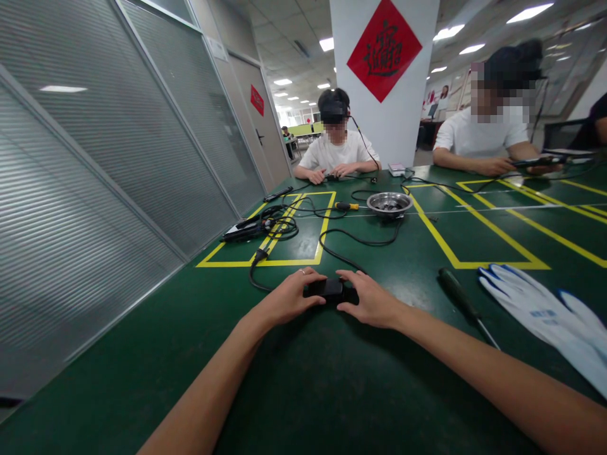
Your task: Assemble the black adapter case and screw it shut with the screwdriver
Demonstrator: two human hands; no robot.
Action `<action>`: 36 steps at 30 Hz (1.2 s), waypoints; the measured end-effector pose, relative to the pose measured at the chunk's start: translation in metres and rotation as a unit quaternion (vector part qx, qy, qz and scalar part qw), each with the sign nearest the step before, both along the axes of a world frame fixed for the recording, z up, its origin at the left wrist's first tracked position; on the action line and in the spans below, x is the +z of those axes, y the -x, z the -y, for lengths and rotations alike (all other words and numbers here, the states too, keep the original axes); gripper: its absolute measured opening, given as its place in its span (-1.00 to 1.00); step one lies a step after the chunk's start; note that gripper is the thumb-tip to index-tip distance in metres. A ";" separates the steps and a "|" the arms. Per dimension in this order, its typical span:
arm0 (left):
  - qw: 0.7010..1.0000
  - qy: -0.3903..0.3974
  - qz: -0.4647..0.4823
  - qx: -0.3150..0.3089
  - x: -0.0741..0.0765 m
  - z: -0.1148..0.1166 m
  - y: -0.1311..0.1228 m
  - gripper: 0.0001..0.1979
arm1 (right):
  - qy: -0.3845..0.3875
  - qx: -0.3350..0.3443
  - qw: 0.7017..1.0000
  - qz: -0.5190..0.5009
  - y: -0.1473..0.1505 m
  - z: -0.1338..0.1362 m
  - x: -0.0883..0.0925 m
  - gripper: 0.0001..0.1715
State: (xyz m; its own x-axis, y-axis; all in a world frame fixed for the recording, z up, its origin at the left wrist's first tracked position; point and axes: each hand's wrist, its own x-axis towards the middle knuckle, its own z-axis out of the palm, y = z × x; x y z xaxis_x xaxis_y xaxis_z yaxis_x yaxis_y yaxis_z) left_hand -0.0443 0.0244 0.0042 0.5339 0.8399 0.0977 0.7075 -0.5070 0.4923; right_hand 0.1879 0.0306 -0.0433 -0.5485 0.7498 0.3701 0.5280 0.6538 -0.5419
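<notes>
A small black box-shaped thing (pixel 326 290) rests on the green table in front of me; its exact kind I cannot tell. My left hand (pixel 300 293) grips its left end between thumb and fingers and wears a ring. My right hand (pixel 366 297) holds the other end, thumb near me and fingers on the far side. A black cord with a plug (pixel 260 255) runs toward my left hand. Another black cord (pixel 348 259) disappears behind my right hand. Whether either cord joins the black thing is hidden.
A dark-handled screwdriver (pixel 462 300) and white gloves (pixel 540 313) lie to the right. Beyond are a metal bowl (pixel 389 202) of small parts, a yellow-black screwdriver (pixel 347 206), coiled cables (pixel 279 226) and yellow tape. Two people in white shirts sit across the table (pixel 403 354).
</notes>
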 end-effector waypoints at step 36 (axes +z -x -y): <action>0.998 0.021 0.046 0.029 -0.009 0.002 -0.009 -0.53 | 0.040 -0.013 0.999 -0.024 0.003 0.001 0.027 -0.59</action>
